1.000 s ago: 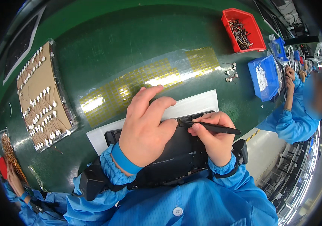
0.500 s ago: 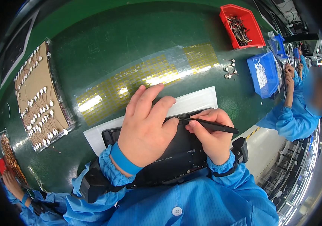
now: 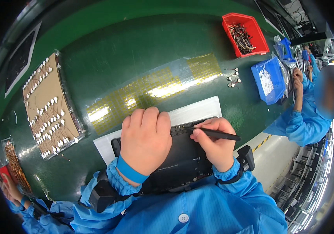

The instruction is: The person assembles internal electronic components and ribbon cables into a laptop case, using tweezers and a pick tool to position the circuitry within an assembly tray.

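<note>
Your left hand, the larger shape at the centre of the frame, is bent over with its fingers folded under; the fingertips are hidden, so you cannot tell whether it grips or presses anything. Your right hand, right of centre, is closed in a pinch, thumb and fingers grasping a slim black pen-shaped tool whose thin end points left.

The flat, rectangular, black-cased electronic device lies in the lower middle of the frame, beneath both your hands: your left covers its left part, your right is over its upper right part. A white rectangular sheet shows beyond its upper edge. The tool's tip is at a row of small components along that edge; whether it touches them is unclear.

Half a second ago your left fingers were spread, with the thumb close to the tip; now they are curled in and drawn left, baring more of the row. Your right hand keeps the same pinch.
</note>
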